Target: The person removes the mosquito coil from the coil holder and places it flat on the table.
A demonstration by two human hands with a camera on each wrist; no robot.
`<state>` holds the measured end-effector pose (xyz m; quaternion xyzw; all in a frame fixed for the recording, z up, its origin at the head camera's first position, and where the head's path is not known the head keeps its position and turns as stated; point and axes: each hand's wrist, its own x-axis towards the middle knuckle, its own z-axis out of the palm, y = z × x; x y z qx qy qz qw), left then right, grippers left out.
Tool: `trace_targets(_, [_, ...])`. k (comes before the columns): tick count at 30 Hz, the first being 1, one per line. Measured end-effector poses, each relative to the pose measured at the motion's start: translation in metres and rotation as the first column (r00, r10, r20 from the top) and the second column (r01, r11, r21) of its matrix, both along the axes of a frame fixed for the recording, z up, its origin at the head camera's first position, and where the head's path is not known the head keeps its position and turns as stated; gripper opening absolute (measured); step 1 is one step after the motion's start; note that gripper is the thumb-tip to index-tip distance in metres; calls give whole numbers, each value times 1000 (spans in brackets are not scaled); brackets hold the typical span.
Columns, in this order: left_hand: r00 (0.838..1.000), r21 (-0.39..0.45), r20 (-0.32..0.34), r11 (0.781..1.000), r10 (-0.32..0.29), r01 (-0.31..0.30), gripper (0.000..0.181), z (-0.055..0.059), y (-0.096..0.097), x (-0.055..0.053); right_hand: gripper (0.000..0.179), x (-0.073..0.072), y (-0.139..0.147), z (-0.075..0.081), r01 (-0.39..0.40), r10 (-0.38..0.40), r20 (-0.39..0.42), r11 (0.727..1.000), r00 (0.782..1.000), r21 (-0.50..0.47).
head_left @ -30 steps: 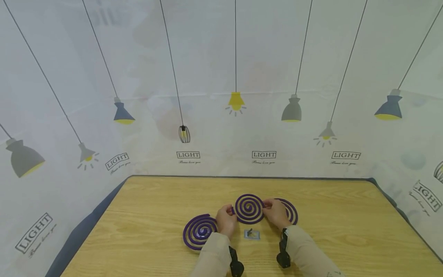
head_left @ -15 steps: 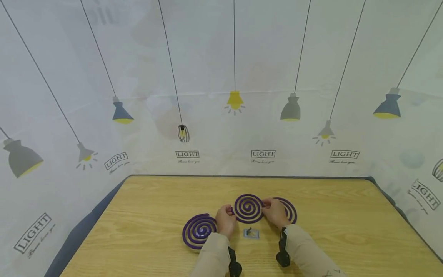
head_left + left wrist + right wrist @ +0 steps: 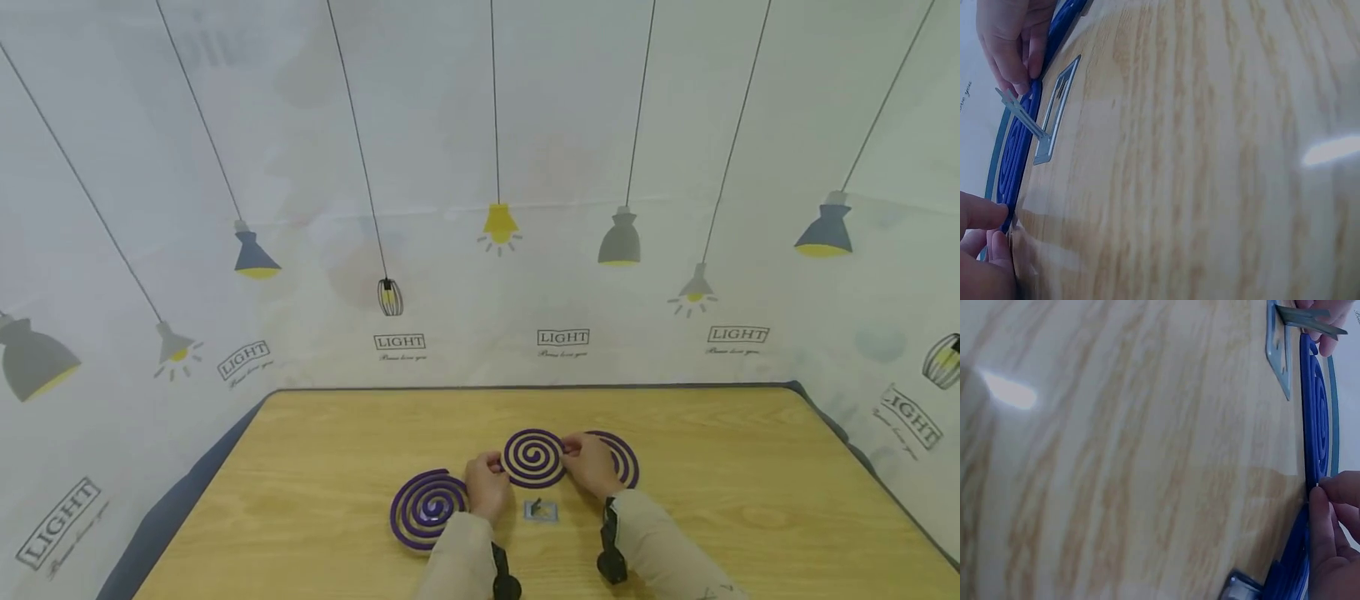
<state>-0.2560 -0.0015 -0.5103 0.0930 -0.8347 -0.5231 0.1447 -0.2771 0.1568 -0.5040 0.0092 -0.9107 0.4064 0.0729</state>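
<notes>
A purple mosquito coil (image 3: 534,458) is held between my two hands, looking blue in both wrist views. My left hand (image 3: 487,487) pinches its left end between thumb and fingers. On the opposite side, my right hand (image 3: 595,468) pinches the rim with thumb and fingertips. Just on the near side of the coil lies a small metal coil stand (image 3: 541,511), its prong (image 3: 1022,115) bent up from the flat plate. A second coil (image 3: 630,471) sits behind the right hand, which hides part of it.
Left of the left hand is another purple coil (image 3: 405,521), partly covered by the left sleeve (image 3: 457,558). Everything is on a wood-grain table (image 3: 300,467), with a lamp-printed cloth (image 3: 450,292) rising behind it. Metal (image 3: 1240,589) shows beside the farther coil in the right wrist view.
The head view has shifted slightly. Both hands keep their grip on the middle coil, and the coils and stand stay in place.
</notes>
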Motion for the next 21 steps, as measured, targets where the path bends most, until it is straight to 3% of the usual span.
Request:
trace_targets(2, [1000, 32, 2, 999, -2, 2, 29, -10, -1, -7, 24, -1, 0, 0, 3, -3, 3, 1000, 1000, 2])
trace_targets(5, [999, 63, -40, 998, -25, 27, 32, -33, -4, -21, 24, -2, 0, -1, 5, -5, 2, 1000, 1000, 7])
trace_targets(6, [996, 79, -88, 996, -28, 35, 32, -53, -5, -31, 24, -2, 1, -2, 6, -6, 3, 1000, 1000, 8])
trace_targets(7, [993, 87, -109, 995, -36, 46, 34, -64, -6, -37, 24, -2, 1, -2, 6, -6, 0, 1000, 1000, 11])
trace_targets(8, [984, 90, -172, 994, -45, 61, 34, -81, -7, -44, 23, -2, 1, -3, 4, -3, -11, 1000, 1000, 16])
trace_targets(9, [981, 86, -186, 994, -55, 72, 35, -89, -8, -48, 22, -1, 2, -3, 3, -3, -20, 1000, 1000, 20])
trace_targets(10, [982, 93, -181, 993, -55, 73, 37, -89, -8, -48, 22, -1, 2, -3, 6, -5, -24, 1000, 1000, 23])
trace_targets(12, [981, 94, -188, 993, -47, 66, 37, -84, -8, -42, 20, 0, 2, -3, 4, -3, -30, 1000, 1000, 28])
trace_targets(15, [998, 106, -64, 994, -20, 26, 38, -38, -5, -16, 19, 1, 2, -2, -1, 1, -36, 1000, 999, 26])
trace_targets(16, [998, 110, -57, 994, -13, 19, 37, -26, -4, -9, 19, 1, 1, -1, -2, 3, -38, 1000, 999, 24])
trace_targets(18, [999, 121, -40, 993, -8, 13, 36, -11, -4, 0, 19, 1, 1, 0, -5, 6, -52, 1000, 999, 24])
trace_targets(21, [1000, 138, -2, 990, -12, 12, 37, 1, -3, 5, 18, 0, -2, 1, 10, -8, -59, 999, 998, 31])
